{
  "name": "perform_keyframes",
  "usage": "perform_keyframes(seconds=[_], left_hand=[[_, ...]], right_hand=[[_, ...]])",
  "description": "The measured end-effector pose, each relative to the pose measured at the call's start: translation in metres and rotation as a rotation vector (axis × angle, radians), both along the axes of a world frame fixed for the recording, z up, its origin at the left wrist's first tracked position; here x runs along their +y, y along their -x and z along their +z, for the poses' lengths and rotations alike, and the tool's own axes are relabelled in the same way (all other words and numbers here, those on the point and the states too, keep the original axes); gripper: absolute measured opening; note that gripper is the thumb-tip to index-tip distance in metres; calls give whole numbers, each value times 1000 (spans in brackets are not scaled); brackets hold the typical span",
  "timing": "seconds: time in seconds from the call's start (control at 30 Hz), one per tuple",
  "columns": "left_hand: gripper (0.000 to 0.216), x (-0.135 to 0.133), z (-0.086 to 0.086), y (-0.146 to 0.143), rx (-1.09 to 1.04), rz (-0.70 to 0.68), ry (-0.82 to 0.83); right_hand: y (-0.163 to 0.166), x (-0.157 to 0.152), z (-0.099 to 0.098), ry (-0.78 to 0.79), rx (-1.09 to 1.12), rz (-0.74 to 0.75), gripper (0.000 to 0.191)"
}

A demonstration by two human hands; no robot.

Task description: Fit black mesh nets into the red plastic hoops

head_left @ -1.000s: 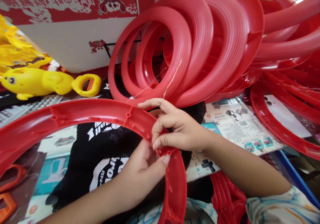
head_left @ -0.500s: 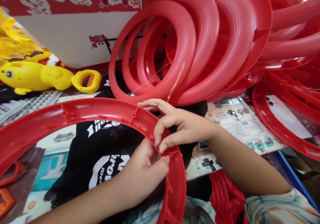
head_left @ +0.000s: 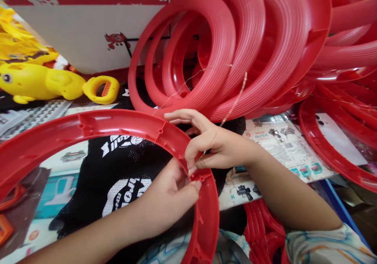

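Observation:
A big red plastic ring lies across my lap and the table, its ribbed inner side up. My left hand grips the ring's right part from inside, thumb pressed on the rim. My right hand is pinched at the same spot, fingertips on a small peg of the ring, holding a thin pale string that runs up and to the right. A black mesh net with white lettering hangs under the ring.
A pile of red rings leans behind my hands and fills the right side. Yellow plastic toys lie at the left. Printed cards cover the table. More red rings sit low right. Orange pieces show at far left.
The string's free end has swung from left of the ring pile to the right and now stretches tighter. My right fingers have closed lower onto the ring. The view tilted down slightly.

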State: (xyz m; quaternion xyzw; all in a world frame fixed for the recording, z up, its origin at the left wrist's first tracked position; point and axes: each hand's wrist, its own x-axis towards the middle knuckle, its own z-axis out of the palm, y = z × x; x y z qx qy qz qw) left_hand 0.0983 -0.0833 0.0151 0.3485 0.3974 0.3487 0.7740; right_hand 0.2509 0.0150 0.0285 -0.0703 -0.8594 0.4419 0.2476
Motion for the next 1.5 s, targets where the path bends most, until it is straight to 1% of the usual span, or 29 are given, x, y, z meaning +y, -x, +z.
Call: perform_keyframes(seconds=[0.13, 0.3, 0.37, 0.47, 0.57, 0.67, 0.77, 0.97, 1.07, 1.2, 1.27, 1.37, 1.43, 1.5], left_hand=[[22, -1, -1, -1, 13, -19, 6], [22, -1, -1, -1, 21, 0, 9], [24, -1, 0, -1, 22, 43, 5], [35, -1, 1, -1, -6, 136, -2], [41, -3, 0, -1, -43, 182, -50], [43, -6, -2, -2, -18, 225, -116], [39, -5, -3, -3, 14, 254, -162], [33, -3, -3, -4, -1, 174, -134], [31, -4, -3, -3, -18, 141, -100], [35, -5, -2, -2, -42, 138, -88], [37, -4, 0, -2, -50, 143, -87], [33, -4, 3, 0, -59, 128, -86], [38, -4, 5, 0, -70, 104, -89], [50, -5, 6, 1, -78, 92, -89]], right_hand=[[-1, 0, 1, -76, -7, 18, 12], [-2, -1, 4, -115, -22, 2, 11], [-2, -1, 6, -122, -29, -16, 10], [-1, -3, 7, -134, -22, -27, 11], [0, -5, 6, -151, -2, -49, 12], [0, -6, 6, -162, -7, -67, 11], [0, -5, 7, -166, -19, -76, 10], [0, -3, 5, -179, -5, -4, 13], [0, -4, 5, -164, -20, -10, 18], [-1, -6, 7, -156, -67, -17, 18], [-2, -6, 8, -175, -39, -4, 18], [-2, -8, 11, -190, -11, -7, 15], [-3, -11, 13, -181, -18, -21, 14], [-3, -13, 15, -159, -25, -37, 16]])
